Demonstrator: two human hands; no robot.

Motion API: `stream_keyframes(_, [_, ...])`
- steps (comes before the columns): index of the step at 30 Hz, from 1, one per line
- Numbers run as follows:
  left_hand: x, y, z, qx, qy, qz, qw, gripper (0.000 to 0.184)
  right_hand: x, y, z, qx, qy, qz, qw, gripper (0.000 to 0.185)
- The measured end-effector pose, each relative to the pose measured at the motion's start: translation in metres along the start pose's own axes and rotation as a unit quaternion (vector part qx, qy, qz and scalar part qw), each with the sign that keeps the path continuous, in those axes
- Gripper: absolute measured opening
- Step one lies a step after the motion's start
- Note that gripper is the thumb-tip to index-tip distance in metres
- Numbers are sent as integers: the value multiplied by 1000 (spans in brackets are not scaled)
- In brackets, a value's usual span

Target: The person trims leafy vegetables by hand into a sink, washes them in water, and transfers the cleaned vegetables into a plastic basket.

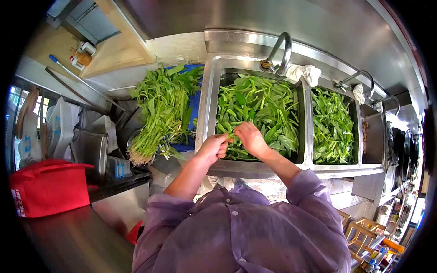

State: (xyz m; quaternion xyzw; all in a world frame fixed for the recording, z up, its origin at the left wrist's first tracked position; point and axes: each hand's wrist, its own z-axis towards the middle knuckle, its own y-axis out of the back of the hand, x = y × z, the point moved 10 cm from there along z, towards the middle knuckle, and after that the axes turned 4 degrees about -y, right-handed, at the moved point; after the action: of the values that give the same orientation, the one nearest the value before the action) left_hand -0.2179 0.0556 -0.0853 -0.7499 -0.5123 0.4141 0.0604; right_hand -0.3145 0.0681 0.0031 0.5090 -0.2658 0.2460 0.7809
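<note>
At the front rim of the left sink basin (210, 104), my left hand (213, 148) is closed on a green stem of leafy greens that look like water spinach. My right hand (251, 138) pinches the same greens just to the right, fingertips close to the left hand's. Below and behind both hands, cut leafy greens (259, 107) fill this basin. To the left, a heap of uncut greens (166, 100) with pale roots lies on a blue crate or tray (195, 111). My fingers partly hide the held stem.
A second basin of greens (332, 127) sits to the right. Curved faucets (286, 52) rise behind the basins, with a white cloth (304, 73) hung near one. At left are a red bag (52, 186), plastic containers (61, 120) and a blue-tipped pole (82, 79).
</note>
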Motion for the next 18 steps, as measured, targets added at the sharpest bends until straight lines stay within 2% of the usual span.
stream_keyframes(1, [3,-2,-2,-2,-1,-3,1000,31,-7,-5,-1,3,2,1,1000,8])
stream_keyframes(2, [2,-4,-4,0,-24,-20,1000,31,-40,-2,-4,-23,-116,103,988,9])
stream_keyframes(3, [0,-5,-8,1,-47,-37,998,31,-74,-4,-11,-48,-230,201,951,11])
stream_keyframes(5, [4,9,-16,0,-65,-53,996,30,-143,3,-18,-85,-368,269,886,18])
stream_keyframes(6, [-2,20,-25,-24,-97,-43,994,30,-169,15,-19,-80,-384,131,911,20])
stream_keyframes(7, [-8,32,-33,-51,-130,-35,990,29,-188,27,-17,-72,-387,-10,919,23])
stream_keyframes(9, [-14,81,-50,-173,-181,-24,968,31,-178,34,-2,-41,-308,-209,927,30])
stream_keyframes(11, [-15,136,-74,-289,-218,30,932,27,-179,-19,-3,98,-280,-226,928,69])
stream_keyframes(12, [-8,158,-81,-301,-218,22,928,27,-156,-47,-2,176,-256,-233,922,75])
stream_keyframes(13, [-1,185,-93,-356,-217,41,908,24,-133,-74,-6,252,-231,-239,909,82])
stream_keyframes(14, [8,206,-101,-409,-213,61,885,21,-119,-102,-13,301,-198,-271,893,84])
stream_keyframes(15, [17,220,-99,-418,-210,56,882,21,-111,-127,-22,347,-163,-301,873,86])
stream_keyframes(17, [27,254,-98,-469,-203,108,853,20,-111,-152,-27,347,-156,-290,878,86])
stream_keyframes(18, [30,269,-85,-463,-194,146,852,22,-124,-159,-30,365,-171,-306,862,84])
